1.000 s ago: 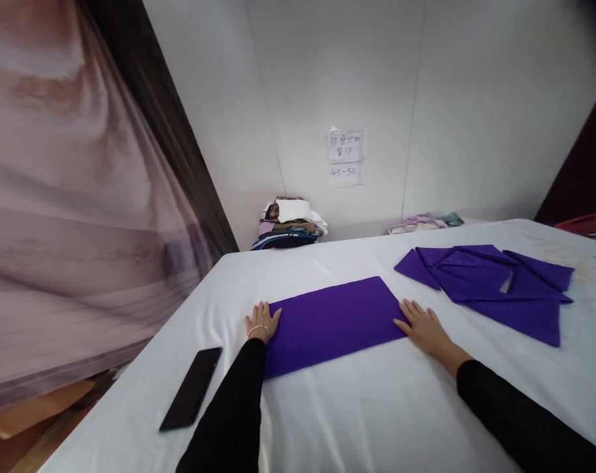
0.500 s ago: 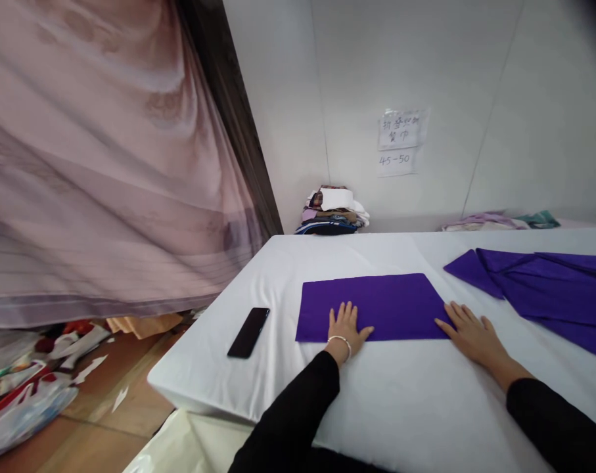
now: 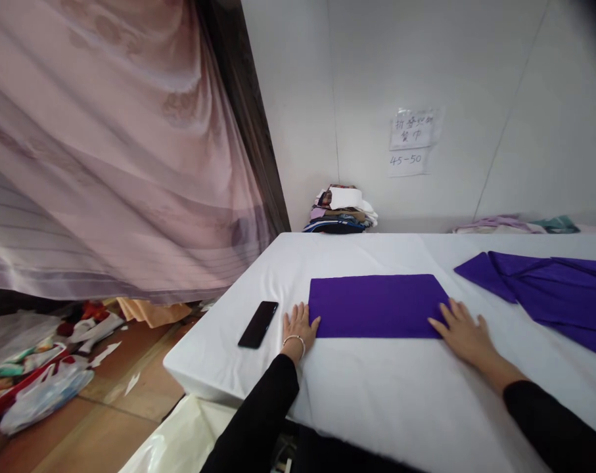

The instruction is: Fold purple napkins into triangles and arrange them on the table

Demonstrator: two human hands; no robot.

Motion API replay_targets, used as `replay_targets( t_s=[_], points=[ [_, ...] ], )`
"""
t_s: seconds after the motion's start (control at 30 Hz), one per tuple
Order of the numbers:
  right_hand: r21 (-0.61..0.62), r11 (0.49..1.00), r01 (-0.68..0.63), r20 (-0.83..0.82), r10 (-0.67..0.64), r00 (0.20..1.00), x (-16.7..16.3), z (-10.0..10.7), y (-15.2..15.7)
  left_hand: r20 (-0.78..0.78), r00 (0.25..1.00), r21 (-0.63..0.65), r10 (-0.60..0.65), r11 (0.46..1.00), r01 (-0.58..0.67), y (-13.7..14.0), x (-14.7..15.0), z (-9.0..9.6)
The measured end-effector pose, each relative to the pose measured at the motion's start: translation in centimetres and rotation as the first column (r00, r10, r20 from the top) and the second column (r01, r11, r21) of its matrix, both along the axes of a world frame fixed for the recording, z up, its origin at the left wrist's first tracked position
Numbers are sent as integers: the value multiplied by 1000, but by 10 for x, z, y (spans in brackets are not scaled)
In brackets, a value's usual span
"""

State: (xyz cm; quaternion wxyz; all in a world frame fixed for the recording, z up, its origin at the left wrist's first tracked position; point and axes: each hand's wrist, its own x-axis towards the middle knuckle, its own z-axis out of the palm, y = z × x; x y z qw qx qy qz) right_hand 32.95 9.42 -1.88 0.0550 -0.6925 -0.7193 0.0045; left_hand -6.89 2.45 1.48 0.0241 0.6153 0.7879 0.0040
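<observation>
A folded purple cloth [image 3: 376,306] lies flat on the white-covered table [image 3: 376,401], its long sides running left to right. At its left end, my left hand [image 3: 298,328] rests on the table with fingers spread, the thumb by the cloth's edge; a pale bracelet circles the wrist. My right hand [image 3: 464,332] lies open at the right end, thumb and fingertips touching the cloth's corner. Farther right lies a second purple cloth [image 3: 564,295], loosely spread and partly out of view.
A black phone [image 3: 258,324] lies left of my left hand. Piled clothes [image 3: 340,210] and more fabric [image 3: 514,225] sit behind the table by the wall. A pink curtain [image 3: 130,151] hangs at left, above bags [image 3: 46,394] on the tiled floor.
My left hand has slid left off the top of the folded cloth to its left end. My right hand stays at the right end, a little farther onto the cloth. The view has shifted slightly.
</observation>
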Motion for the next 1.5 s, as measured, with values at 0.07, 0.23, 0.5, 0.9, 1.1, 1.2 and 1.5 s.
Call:
replay_targets(
  t_s=[0.07, 0.23, 0.5, 0.9, 1.1, 1.2, 1.5],
  points=[
    [-16, 989, -148, -64, 146, 987, -49, 16, -12, 0, 1000, 0, 1, 1000, -1, 1, 1, 0],
    [-81, 829, -553, -238, 523, 819, -163, 39, -36, -18, 1000, -16, 5, 1000, -5, 2, 0, 2],
    [-106, 821, -562, -243, 526, 815, -151, 28, -19, -26, 999, -27, 19, 999, -20, 5, -2, 1],
    [-138, 988, 67, 53, -60, 997, 54, 3, 15, -8, 999, -59, 46, 997, -46, 8, 0, 8],
    [-50, 990, -134, -79, 130, 988, -33, 27, 22, 47, 993, 36, -105, 994, 104, 42, 52, 14],
    [-35, 932, -362, -175, 351, 920, -101, 37, 26, 54, 963, 57, -262, 964, 259, 68, 83, 9],
    [-73, 829, -554, -257, 521, 814, -185, 23, 63, 70, 985, 77, -155, 986, 150, 118, 52, -8]
  ],
)
